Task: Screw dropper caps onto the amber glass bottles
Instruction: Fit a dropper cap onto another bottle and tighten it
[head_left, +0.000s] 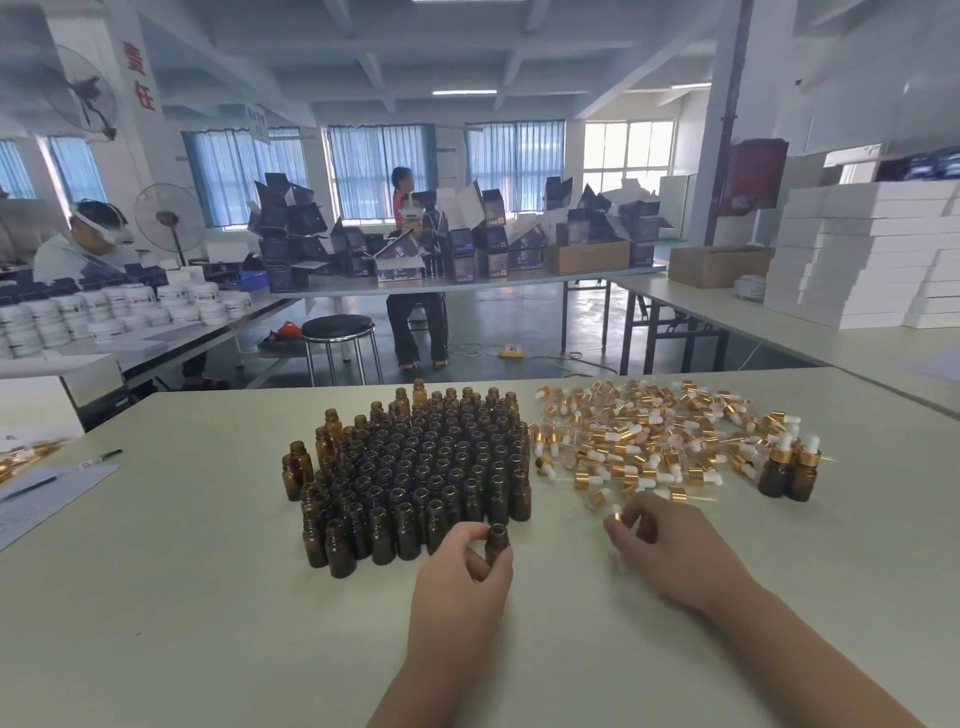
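A dense cluster of open amber glass bottles (415, 462) stands at the middle of the table. My left hand (460, 577) grips one amber bottle (497, 540) at the cluster's near right corner, upright, its mouth open. To the right lies a spread of dropper caps (644, 441) with gold collars and white bulbs. My right hand (670, 545) pinches a dropper cap (617, 515) at the near edge of that spread; most of the cap is hidden by my fingers. Two capped bottles (789, 467) stand at the far right of the spread.
A sheet of paper (36, 499) and a green pen (101, 458) lie at the table's left edge. Bare pale tabletop (234, 623) lies in front of my hands. Beyond the table are a stool (340, 332), other work tables, stacked boxes and two people.
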